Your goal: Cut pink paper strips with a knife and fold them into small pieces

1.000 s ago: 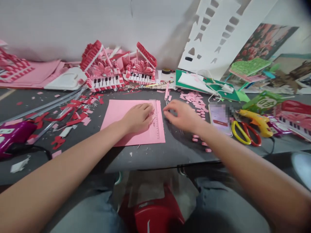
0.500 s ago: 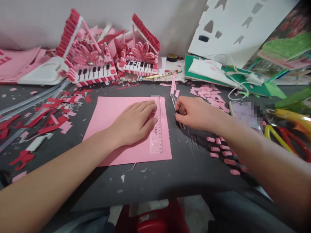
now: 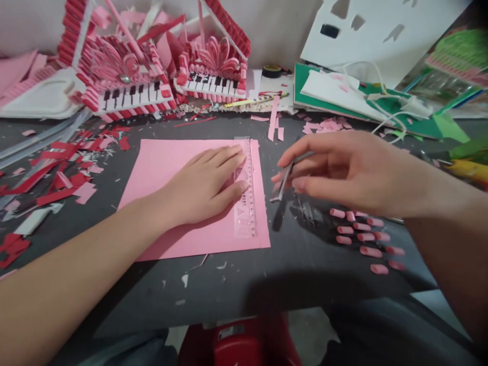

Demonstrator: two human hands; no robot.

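So, left hand [image 3: 202, 189] lies flat on one ruler [image 3: 246, 216] and one pink sheet [image 3: 163, 162]; right hand [image 3: 351, 170] grips one metal tool [image 3: 284, 184].

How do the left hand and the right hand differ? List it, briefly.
The left hand lies flat, fingers straight, palm down on the pink sheet, fingertips on the clear ruler; the right hand hovers above the dark table, fingers curled. The left hand grips nothing; the right hand pinches a thin metal tool, tip pointing down. Both are bare and close to the ruler.
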